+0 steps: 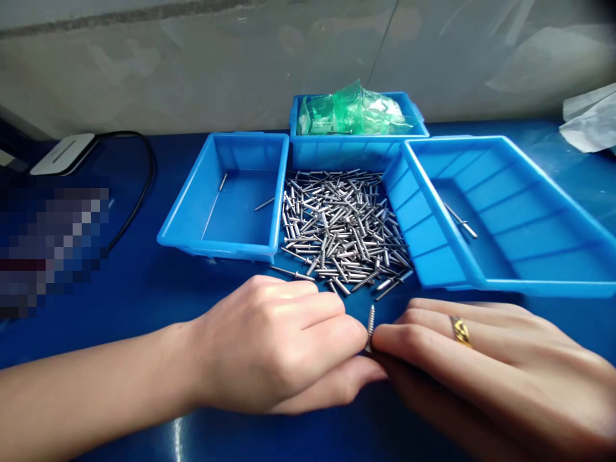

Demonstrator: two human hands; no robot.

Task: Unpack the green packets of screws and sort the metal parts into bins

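Observation:
A silver screw (371, 321) stands nearly upright between the fingertips of both hands, threaded end up. My left hand (283, 343) is closed, its index fingertip against the screw's left side and its thumb below. From the right, my right hand (486, 359), with a gold-and-black ring on one finger, pinches at the screw's lower end. Its thumb is mostly hidden. Just beyond the hands lies a loose pile of blind rivets and screws (341, 224) on the blue table (135, 301).
The left blue bin (231, 250) holds two thin metal fasteners. A rivet (464, 223) lies in the right blue bin (543, 285). Behind the pile, a third bin (346, 151) holds green and clear plastic bags (353, 112). A white device (65, 154) with a black cable sits far left.

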